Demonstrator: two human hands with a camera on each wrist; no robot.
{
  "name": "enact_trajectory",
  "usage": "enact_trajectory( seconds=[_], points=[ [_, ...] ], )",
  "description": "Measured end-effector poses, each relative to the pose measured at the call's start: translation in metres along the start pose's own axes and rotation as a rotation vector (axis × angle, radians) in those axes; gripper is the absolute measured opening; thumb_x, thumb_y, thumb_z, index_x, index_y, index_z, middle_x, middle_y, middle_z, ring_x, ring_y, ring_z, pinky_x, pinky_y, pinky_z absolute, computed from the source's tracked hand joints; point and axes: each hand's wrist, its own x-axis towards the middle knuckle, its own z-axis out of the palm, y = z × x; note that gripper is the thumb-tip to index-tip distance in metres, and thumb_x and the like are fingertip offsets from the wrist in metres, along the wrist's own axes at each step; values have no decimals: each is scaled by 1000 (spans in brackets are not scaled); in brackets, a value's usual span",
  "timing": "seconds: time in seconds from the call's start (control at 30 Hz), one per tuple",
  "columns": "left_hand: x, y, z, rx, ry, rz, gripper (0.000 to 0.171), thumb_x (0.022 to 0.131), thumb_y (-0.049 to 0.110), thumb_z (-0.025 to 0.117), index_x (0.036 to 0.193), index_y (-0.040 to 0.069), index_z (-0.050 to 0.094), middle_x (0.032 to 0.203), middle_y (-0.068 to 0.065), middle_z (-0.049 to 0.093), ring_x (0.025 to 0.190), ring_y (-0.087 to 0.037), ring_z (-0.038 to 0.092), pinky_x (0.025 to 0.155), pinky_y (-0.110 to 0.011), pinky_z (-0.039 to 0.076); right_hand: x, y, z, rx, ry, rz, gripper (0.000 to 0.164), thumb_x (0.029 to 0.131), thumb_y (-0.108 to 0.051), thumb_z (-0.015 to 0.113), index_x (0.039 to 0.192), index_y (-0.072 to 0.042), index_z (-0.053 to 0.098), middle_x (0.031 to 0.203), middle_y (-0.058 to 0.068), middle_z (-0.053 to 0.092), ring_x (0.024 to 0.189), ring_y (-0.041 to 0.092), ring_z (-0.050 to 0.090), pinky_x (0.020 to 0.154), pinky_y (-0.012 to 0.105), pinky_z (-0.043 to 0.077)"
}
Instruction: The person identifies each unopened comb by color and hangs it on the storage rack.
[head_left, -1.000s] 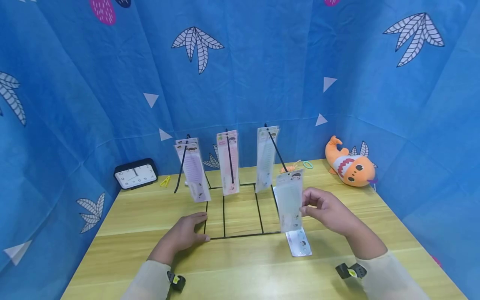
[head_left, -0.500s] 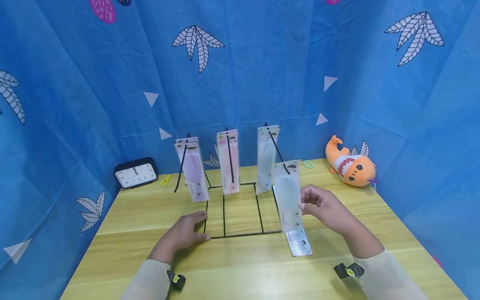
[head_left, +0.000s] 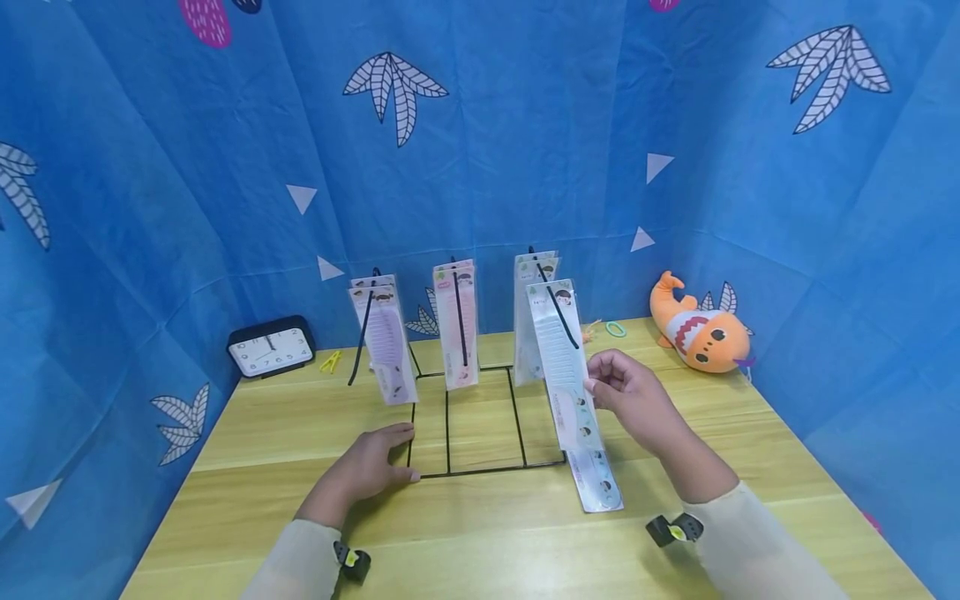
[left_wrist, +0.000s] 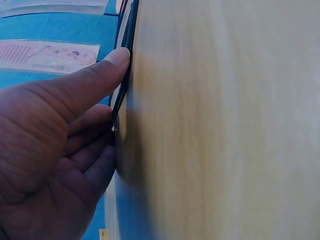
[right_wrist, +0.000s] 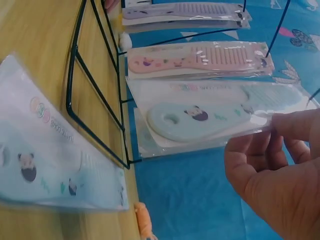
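Observation:
My right hand pinches the right edge of a light blue comb in a clear packet. This packet is threaded on the right hook of a black wire display rack, with the hook's tip sticking out in front. Behind it on the same hook hang other blue comb packets. My left hand rests at the rack's front left corner, thumb and fingertips against the base wire. Another packaged blue comb lies on the table, partly hidden in the head view by the held one.
Purple comb packets hang on the left hook and pink ones on the middle hook. A black-framed clock and a yellow clip are at the back left. An orange plush shark and a green ring are back right.
My right hand has moved up and left with the comb packet, which slid from the hook's tip further back along the hook. My left hand has stayed on the rack.

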Motion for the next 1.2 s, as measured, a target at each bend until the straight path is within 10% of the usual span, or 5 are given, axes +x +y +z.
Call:
enact_trajectory(
  seconds=[0.43,1.2],
  points=[
    [1,0,-1,-8,-6,-9,71,93,26,89,155,6,61,169,-10,50,160,-40,42,133,-58,36,37,8,13,100,26,77,23,111,-15,62,130,-3,59,121,13,62,110,24,64,95,34,65],
    [0,0,0,-13,-3,-11,70,93,24,90,154,5,62,168,-11,52,159,-40,43,132,-58,37,73,21,22,-32,57,70,23,114,-20,57,129,-4,63,131,17,68,129,32,65,114,53,58]
  ],
)
